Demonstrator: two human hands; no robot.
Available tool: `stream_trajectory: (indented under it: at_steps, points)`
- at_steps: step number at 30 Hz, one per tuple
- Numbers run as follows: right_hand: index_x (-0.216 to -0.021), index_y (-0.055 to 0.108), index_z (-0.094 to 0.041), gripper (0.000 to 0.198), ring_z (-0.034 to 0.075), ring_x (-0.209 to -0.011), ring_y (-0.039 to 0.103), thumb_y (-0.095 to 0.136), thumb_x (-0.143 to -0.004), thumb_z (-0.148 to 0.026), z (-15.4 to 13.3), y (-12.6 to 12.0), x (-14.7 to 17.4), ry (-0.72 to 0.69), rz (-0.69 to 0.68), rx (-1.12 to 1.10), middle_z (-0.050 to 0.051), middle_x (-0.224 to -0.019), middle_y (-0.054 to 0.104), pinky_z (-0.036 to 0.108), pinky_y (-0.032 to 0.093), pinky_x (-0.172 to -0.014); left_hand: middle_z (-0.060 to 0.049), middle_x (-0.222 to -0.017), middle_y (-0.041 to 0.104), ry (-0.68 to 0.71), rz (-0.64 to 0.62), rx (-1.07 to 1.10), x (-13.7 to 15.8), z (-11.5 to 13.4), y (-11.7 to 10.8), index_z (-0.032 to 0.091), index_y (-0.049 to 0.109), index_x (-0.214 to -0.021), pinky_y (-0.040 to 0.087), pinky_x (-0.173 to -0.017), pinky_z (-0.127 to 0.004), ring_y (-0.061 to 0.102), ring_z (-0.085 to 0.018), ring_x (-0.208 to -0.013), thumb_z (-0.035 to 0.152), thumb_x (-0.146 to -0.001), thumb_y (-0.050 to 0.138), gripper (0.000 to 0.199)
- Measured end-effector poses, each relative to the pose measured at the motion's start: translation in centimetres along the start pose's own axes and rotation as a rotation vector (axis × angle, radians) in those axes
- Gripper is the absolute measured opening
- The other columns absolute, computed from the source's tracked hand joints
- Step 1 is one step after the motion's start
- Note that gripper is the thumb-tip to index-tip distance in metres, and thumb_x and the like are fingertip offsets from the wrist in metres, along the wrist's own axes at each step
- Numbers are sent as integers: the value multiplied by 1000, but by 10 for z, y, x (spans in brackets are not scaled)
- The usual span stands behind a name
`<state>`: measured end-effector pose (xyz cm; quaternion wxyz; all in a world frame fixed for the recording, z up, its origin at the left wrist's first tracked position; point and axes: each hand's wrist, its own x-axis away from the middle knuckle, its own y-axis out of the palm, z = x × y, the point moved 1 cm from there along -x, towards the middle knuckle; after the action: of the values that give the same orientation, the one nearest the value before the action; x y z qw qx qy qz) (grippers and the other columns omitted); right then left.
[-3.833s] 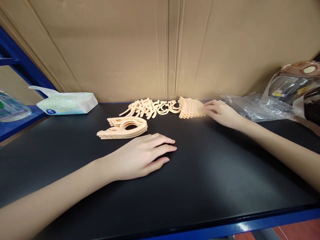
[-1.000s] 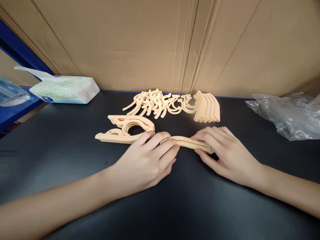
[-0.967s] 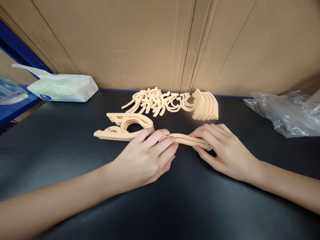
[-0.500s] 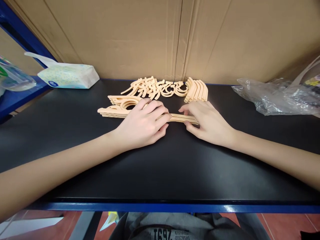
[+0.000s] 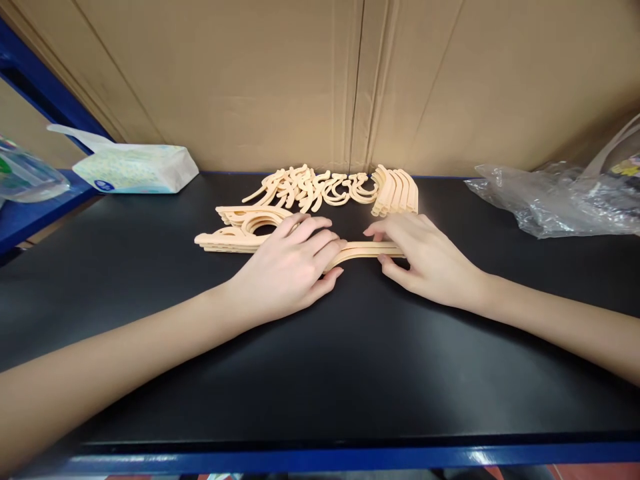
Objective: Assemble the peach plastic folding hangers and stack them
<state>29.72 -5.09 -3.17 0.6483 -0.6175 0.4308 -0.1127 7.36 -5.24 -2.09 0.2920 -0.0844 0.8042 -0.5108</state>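
Beige plastic hanger parts lie on a black table. My left hand [image 5: 293,267] rests over the right end of a stack of hanger frames [image 5: 230,241], its fingers bent over one end of a few long slim hanger arms [image 5: 367,249]. At the other end of those arms is my right hand [image 5: 427,260], thumb in front and fingers behind, closed around them. The arms lie side by side, roughly level, between both hands. Their ends are hidden under my fingers.
Behind my hands lie a loose pile of curved hanger hooks [image 5: 303,187] and a neat row of hanger arms [image 5: 395,191]. A tissue pack [image 5: 143,168] sits at the back left, a clear plastic bag [image 5: 545,200] at the right. Cardboard [image 5: 240,80] walls the back.
The view has tilted up a little, so everything sits lower. My right hand has shifted slightly right, away from the left, and more of the hanger arms shows between them.
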Motion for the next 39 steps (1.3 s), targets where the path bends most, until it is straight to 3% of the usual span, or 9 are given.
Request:
stream_trajectory:
  at_steps: [12,19,21,24,28,32,39]
  points:
    - [-110,49,-19,28,24,-97,58,50,-83,-13,0,1,-1,23,12,6,7,-105,64,38,43,-85,-5,-109,72,13,77,26,3,-4,1,12,65,-113,39,-97,-40,59,-23,-108,22,-98,48,25]
    - [-111,48,-20,29,24,-98,60,49,-84,-13,1,1,-1,22,17,-1,7,-107,65,39,43,-85,-7,-112,70,-15,92,25,0,-10,-10,14,63,-116,39,-94,-43,60,-25,-107,34,-97,47,32]
    - [-111,48,-20,29,24,-98,60,49,-84,-12,1,1,-1,25,17,-1,7,-107,65,38,43,-86,-7,-110,70,-71,132,-2,0,-23,-17,14,62,-115,40,-91,-44,60,-26,-104,31,-97,45,30]
    - [-109,49,-21,26,24,-97,60,48,-84,-13,1,1,-2,24,20,0,7,-106,65,38,43,-86,-7,-100,70,-311,182,-30,6,-60,-23,16,64,-107,43,-80,-42,61,-26,-93,33,-98,43,29]
    - [-109,49,-21,25,24,-97,60,49,-85,-14,1,1,-2,32,18,-15,7,-106,65,39,43,-86,-2,-95,72,-586,123,219,23,-126,-10,18,67,-103,46,-65,-29,58,-15,-75,42,-93,52,29]
    - [-108,49,-20,23,23,-95,60,49,-86,-14,1,1,-2,31,6,-18,7,-106,65,38,43,-86,1,-82,75,-595,22,322,32,-171,13,17,70,-96,45,-56,-25,56,-11,-61,52,-92,52,40]
    - [-107,49,-20,22,23,-94,59,47,-86,-14,2,0,-2,28,-3,-12,7,-104,64,38,42,-86,7,-75,75,-548,-215,436,28,-197,36,19,71,-97,43,-54,-24,61,-10,-60,62,-80,64,46]
